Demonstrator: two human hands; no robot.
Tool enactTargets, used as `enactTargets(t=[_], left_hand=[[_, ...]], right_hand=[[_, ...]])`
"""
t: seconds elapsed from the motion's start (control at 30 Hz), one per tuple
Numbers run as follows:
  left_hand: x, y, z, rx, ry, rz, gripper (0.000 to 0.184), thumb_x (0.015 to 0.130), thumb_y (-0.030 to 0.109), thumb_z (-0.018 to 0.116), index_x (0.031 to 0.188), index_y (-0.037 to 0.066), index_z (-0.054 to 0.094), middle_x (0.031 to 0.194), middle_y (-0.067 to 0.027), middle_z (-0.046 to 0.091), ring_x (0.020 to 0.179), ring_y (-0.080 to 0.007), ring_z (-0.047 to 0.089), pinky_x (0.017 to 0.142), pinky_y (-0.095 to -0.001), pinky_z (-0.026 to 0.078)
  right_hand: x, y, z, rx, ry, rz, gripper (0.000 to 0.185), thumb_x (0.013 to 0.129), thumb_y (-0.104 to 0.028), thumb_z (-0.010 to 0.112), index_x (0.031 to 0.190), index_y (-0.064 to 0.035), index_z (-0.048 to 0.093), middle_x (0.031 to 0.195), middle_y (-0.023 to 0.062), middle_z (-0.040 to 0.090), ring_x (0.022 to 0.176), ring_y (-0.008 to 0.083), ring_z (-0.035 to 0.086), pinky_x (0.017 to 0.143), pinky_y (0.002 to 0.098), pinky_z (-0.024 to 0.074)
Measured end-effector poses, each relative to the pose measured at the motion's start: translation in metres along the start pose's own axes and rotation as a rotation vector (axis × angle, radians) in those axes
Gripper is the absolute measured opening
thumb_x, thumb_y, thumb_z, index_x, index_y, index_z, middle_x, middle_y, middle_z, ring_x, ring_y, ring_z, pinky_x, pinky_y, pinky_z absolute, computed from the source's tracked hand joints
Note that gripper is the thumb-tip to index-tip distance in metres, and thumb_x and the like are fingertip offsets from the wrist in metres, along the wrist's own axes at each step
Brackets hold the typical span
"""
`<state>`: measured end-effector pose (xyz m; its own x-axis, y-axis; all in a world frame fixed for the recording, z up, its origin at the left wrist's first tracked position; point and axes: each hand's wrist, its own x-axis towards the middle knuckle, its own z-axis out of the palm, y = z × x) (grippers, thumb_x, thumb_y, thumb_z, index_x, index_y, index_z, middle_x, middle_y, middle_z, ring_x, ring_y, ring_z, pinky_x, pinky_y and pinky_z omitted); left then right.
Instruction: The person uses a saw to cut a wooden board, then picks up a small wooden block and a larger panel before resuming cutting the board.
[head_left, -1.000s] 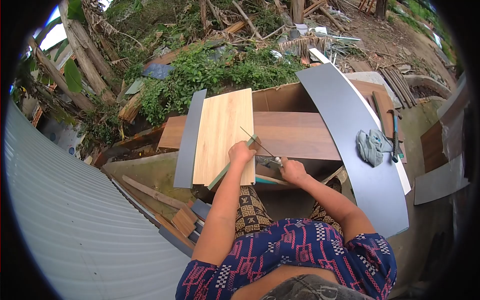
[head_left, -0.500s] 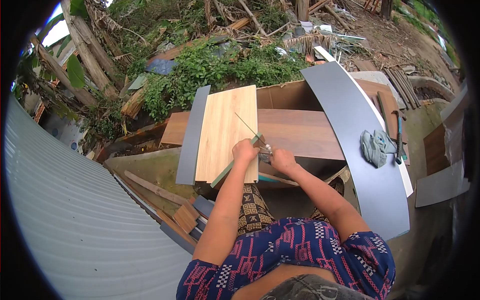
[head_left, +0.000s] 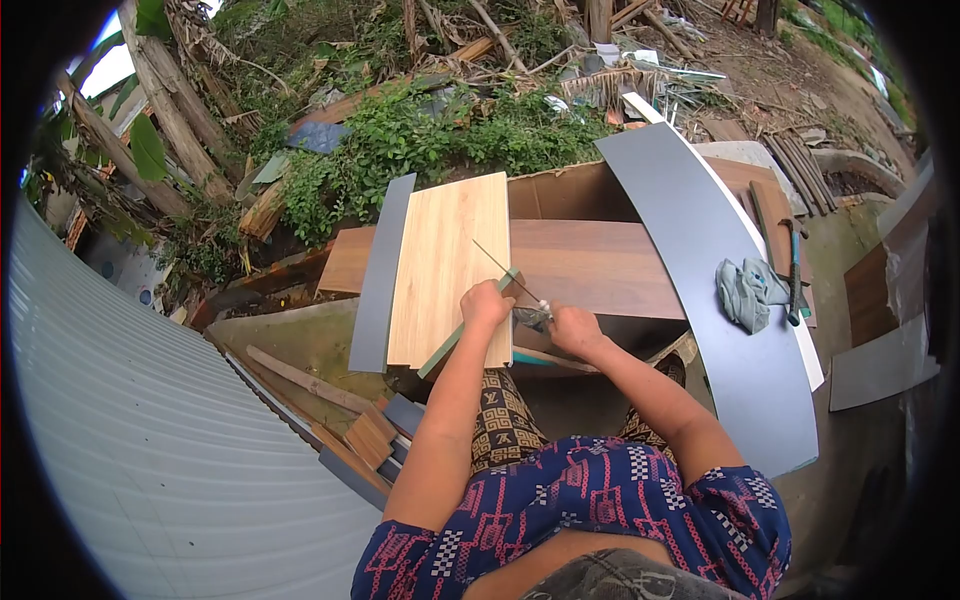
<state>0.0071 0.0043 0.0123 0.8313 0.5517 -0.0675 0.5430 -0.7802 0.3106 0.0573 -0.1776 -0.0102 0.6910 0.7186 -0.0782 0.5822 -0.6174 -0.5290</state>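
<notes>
My left hand (head_left: pixel 485 305) is closed over a narrow green-edged strip (head_left: pixel 442 348), pressing it slantwise across a light wood plank (head_left: pixel 445 255). In my right hand (head_left: pixel 575 328), just past the plank's right edge, is a handsaw (head_left: pixel 505 269) with a whitish part near the grip. Its thin blade shows almost edge-on and slants up and left over the plank, close to the strip's upper end. My fingers hide most of the saw's handle. Whether the blade's teeth are in the wood I cannot tell.
Under the plank lie a grey board (head_left: pixel 383 270) and a brown board (head_left: pixel 590 265). A long grey panel (head_left: pixel 700 280) on the right bears a grey cloth (head_left: pixel 745 295), with a hammer (head_left: pixel 795 270) beside it. Offcuts (head_left: pixel 370 435) sit low left, by corrugated sheeting (head_left: pixel 170 420).
My right hand and the saw have drawn back slightly toward me and to the right. My left hand stays on the strip, and the whole view has shifted a little.
</notes>
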Motion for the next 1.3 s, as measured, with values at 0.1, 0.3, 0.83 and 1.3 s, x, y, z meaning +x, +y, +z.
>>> enactTargets(t=[0.1,0.3,0.83,1.3], left_hand=[[-0.002,0.001,0.000,0.012,0.002,-0.013,0.035,0.067,0.031,0.073,0.091,0.006,0.067,0.090,-0.0165,0.066,0.090,-0.0301,0.064,0.081,-0.0386,0.049],[0.002,0.001,-0.005,0.004,-0.051,-0.036,0.038,0.067,0.034,0.074,0.093,0.006,0.067,0.092,-0.0166,0.067,0.091,-0.0300,0.063,0.081,-0.0384,0.049],[-0.003,0.004,-0.003,0.035,-0.003,-0.016,0.034,0.067,0.032,0.072,0.089,0.006,0.067,0.091,-0.0164,0.066,0.090,-0.0302,0.064,0.081,-0.0388,0.049],[0.003,0.000,-0.005,0.031,-0.065,-0.031,0.037,0.068,0.032,0.072,0.092,0.005,0.067,0.093,-0.0165,0.066,0.092,-0.0295,0.063,0.081,-0.0382,0.049]], right_hand=[[0.022,-0.018,-0.002,0.012,0.003,-0.004,0.023,0.082,-0.018,0.053,0.096,0.0002,0.053,0.087,0.0239,0.063,0.085,0.0408,0.061,0.074,0.0499,0.0479],[0.028,-0.019,0.009,0.035,0.034,0.029,0.024,0.082,-0.020,0.054,0.097,-0.0002,0.053,0.087,0.0239,0.063,0.084,0.0411,0.061,0.074,0.0505,0.0478],[0.011,-0.015,-0.008,0.001,0.011,-0.001,0.023,0.080,-0.015,0.052,0.095,0.0014,0.056,0.086,0.0233,0.064,0.084,0.0394,0.063,0.075,0.0483,0.0494],[0.003,-0.011,0.010,0.026,0.049,0.027,0.023,0.080,-0.015,0.052,0.095,0.0020,0.054,0.081,0.0252,0.063,0.079,0.0410,0.063,0.071,0.0501,0.0496]])
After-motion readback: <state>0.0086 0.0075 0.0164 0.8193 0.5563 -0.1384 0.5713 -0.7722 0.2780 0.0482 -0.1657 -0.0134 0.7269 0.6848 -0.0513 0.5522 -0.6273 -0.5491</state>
